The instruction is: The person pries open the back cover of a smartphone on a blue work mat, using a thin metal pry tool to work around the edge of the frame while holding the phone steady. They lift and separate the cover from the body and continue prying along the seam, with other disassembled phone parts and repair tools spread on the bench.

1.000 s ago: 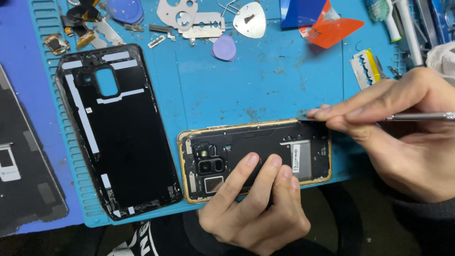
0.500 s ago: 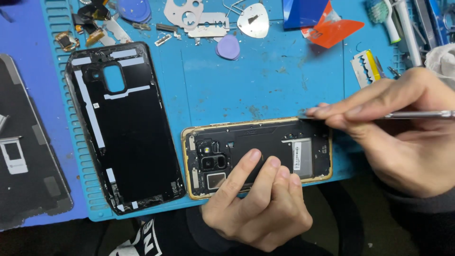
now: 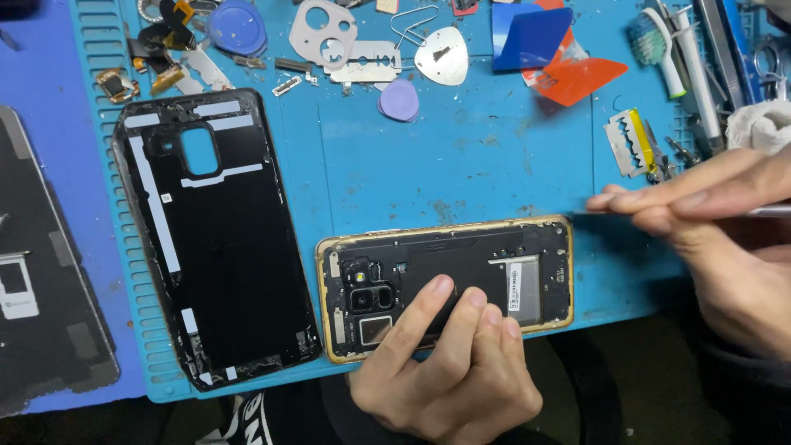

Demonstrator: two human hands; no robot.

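Opened phone (image 3: 449, 284), gold frame, back off, lies flat at the near edge of the blue work mat (image 3: 461, 156), with the left hand (image 3: 449, 375) pressing its fingers (image 3: 428, 301) down on the phone's black inner plate. Right hand (image 3: 717, 247) is pinched narrow around a thin metal tool (image 3: 770, 211), fingertips just past the phone's far right corner; the tool's tip is hidden. Removed black back cover (image 3: 214, 239) lies left of the phone, and picks, blades, a toothbrush (image 3: 659, 45) sit far on the mat.
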